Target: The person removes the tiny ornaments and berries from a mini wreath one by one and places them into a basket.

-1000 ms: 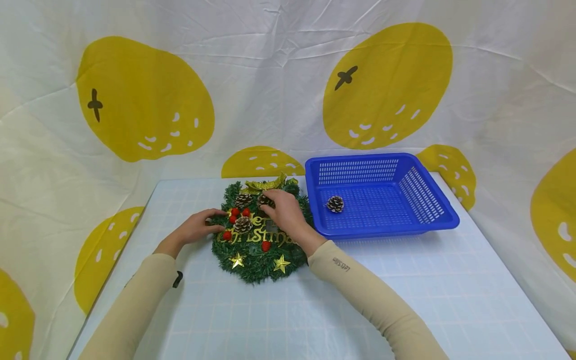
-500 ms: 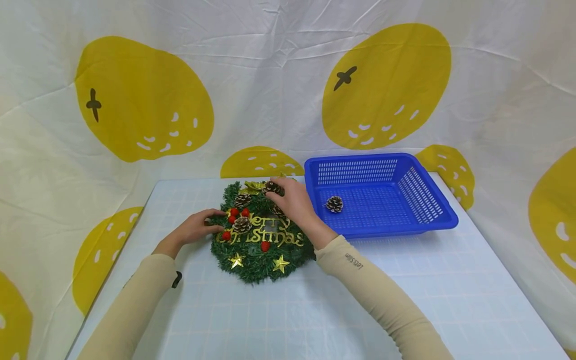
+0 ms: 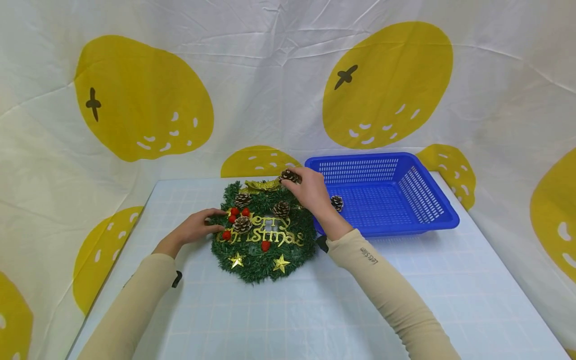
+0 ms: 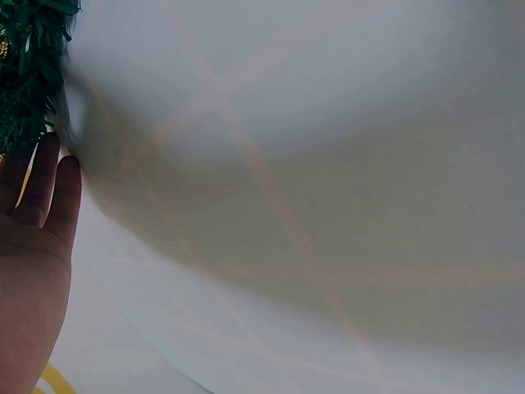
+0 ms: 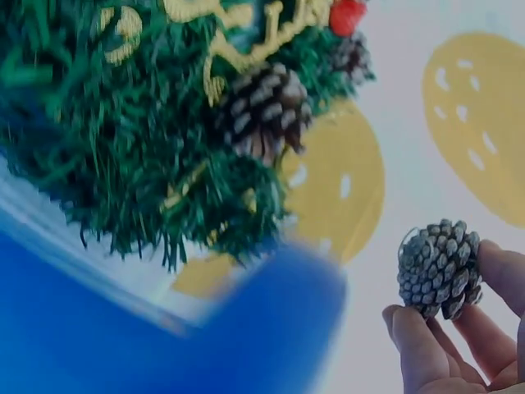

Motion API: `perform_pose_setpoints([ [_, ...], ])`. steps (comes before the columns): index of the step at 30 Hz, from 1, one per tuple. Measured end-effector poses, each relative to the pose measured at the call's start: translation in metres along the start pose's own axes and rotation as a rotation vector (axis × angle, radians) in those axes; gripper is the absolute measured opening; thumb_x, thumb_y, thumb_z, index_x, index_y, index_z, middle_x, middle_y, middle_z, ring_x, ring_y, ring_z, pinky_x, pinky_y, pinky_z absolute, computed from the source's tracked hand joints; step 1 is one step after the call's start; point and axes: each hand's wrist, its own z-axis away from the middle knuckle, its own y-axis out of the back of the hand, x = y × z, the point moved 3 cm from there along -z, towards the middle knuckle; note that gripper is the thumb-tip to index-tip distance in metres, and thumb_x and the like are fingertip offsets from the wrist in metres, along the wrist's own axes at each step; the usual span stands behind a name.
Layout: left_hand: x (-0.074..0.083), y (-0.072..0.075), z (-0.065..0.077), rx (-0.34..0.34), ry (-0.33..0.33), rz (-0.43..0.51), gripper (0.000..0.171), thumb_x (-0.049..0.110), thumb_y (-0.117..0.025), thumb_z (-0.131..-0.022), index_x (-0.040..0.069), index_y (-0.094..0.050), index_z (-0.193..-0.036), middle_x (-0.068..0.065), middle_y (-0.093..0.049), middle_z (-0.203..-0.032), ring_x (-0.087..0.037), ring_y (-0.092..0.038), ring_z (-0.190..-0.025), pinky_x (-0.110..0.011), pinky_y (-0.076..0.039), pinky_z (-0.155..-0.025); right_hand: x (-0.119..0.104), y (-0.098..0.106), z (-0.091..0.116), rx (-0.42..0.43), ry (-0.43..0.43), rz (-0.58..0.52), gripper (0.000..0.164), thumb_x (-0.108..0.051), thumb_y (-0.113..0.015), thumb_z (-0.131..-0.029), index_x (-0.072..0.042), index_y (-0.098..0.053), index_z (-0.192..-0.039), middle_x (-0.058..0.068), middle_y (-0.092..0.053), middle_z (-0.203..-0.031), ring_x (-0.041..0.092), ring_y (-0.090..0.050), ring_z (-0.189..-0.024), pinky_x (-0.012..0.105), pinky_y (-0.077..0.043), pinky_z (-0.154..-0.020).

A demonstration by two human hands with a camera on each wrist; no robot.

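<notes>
Scaly pinecone moved R twd plastic basket; R grip pinching it, L grip spread at bristly wreath.

The table in front of me has a pale blue top crossed by faint pinkish lines, and its bare near part spreads wider than the far edge does. Lying flat on it, left of the middle and towards the back, is a bushy green wreath; just to its right, near the far right corner, a shallow blue basket sits with its open side up.
</notes>
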Motion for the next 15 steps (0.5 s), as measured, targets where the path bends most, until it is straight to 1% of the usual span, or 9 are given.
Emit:
perform_pose_setpoints([
  [2,0.001,0.000,0.000,-0.005,0.006,-0.003,0.056,0.036,-0.067,-0.094,0.011,-0.052,-0.141,-0.022,-0.042,-0.148,-0.046,-0.043,-0.129,-0.059,-0.039,-0.102,0.002,0.006,-0.001,0.013,-0.016,-0.012,0.044,-0.028,-0.067,-0.095,-0.010,-0.061,-0.135,0.012,-0.066,-0.117,0.024,-0.061,-0.082,0.039,-0.049,-0.067],
  [4,0.001,0.001,0.000,-0.008,0.010,-0.002,0.056,0.037,-0.066,-0.094,0.011,-0.052,-0.142,-0.022,-0.041,-0.148,-0.046,-0.044,-0.129,-0.060,-0.039,-0.102,0.004,0.011,-0.001,0.023,-0.031,-0.021,0.044,-0.028,-0.067,-0.095,-0.009,-0.061,-0.134,0.012,-0.067,-0.112,0.024,-0.062,-0.084,0.039,-0.051,-0.069],
  [5,0.000,0.001,0.000,-0.009,0.008,-0.004,0.056,0.037,-0.066,-0.094,0.011,-0.051,-0.142,-0.022,-0.041,-0.148,-0.046,-0.044,-0.129,-0.060,-0.039,-0.102,0.005,0.013,-0.002,0.030,-0.037,-0.022,0.044,-0.028,-0.068,-0.094,-0.008,-0.061,-0.133,0.012,-0.068,-0.112,0.023,-0.063,-0.088,0.039,-0.052,-0.072],
  [8,0.000,0.001,0.000,-0.006,0.004,-0.005,0.056,0.036,-0.066,-0.094,0.010,-0.051,-0.142,-0.023,-0.041,-0.148,-0.046,-0.043,-0.130,-0.060,-0.039,-0.102,0.008,0.018,-0.003,0.035,-0.065,-0.029,0.045,-0.029,-0.068,-0.094,-0.007,-0.062,-0.133,0.012,-0.069,-0.111,0.024,-0.065,-0.091,0.040,-0.054,-0.075],
  [15,0.000,0.001,0.001,-0.004,-0.006,-0.018,0.057,0.037,-0.065,-0.094,0.008,-0.052,-0.141,-0.024,-0.042,-0.147,-0.047,-0.041,-0.131,-0.061,-0.039,-0.101,0.013,0.026,-0.002,0.034,-0.094,-0.028,0.046,-0.030,-0.068,-0.094,-0.007,-0.061,-0.134,0.012,-0.069,-0.113,0.025,-0.065,-0.094,0.040,-0.054,-0.075],
])
